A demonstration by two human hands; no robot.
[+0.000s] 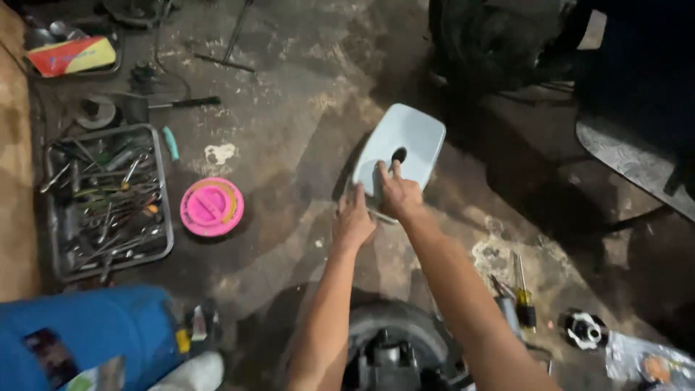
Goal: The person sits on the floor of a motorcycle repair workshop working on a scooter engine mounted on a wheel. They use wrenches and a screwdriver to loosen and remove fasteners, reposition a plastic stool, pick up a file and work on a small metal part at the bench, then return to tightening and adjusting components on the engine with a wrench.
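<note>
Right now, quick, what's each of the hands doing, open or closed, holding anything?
Left hand: closed on the lower edge of the pale blue plastic cover.
Right hand: gripping the same cover, just below its dark hole.

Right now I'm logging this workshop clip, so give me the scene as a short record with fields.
setting: stained concrete floor
left hand: grip on the lower edge of the pale blue stool
right hand: on the stool beside its round hole
left of hands: pink round tin, grey tool tray
near right: yellow-handled screwdriver
bottom: black tyre, blue drum
</note>
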